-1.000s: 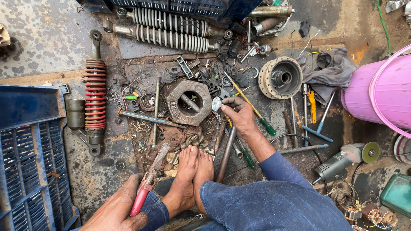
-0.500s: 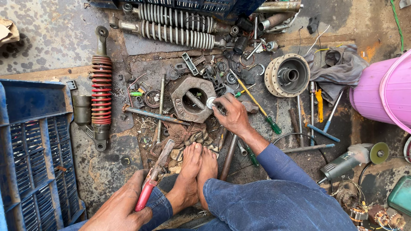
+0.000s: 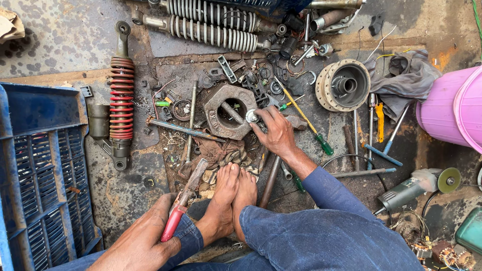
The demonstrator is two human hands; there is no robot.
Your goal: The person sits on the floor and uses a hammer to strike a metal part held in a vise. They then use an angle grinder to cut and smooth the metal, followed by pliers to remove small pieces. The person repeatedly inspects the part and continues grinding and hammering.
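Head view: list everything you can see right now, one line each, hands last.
Shock absorber: 1, red spring, left.
Shock absorbers: 2, grey springs, top.
Hexagonal block: 1, rusty, centre.
Wheel hub: 1, grey, right of centre.
Crate: 1, blue, far left.
Bucket: 1, pink, right edge.
Angle grinder: 1, grey, lower right.
Rag: 1, grey, upper right.
Left hand: grips red-handled tool.
Right hand: holds small round metal part at the block.
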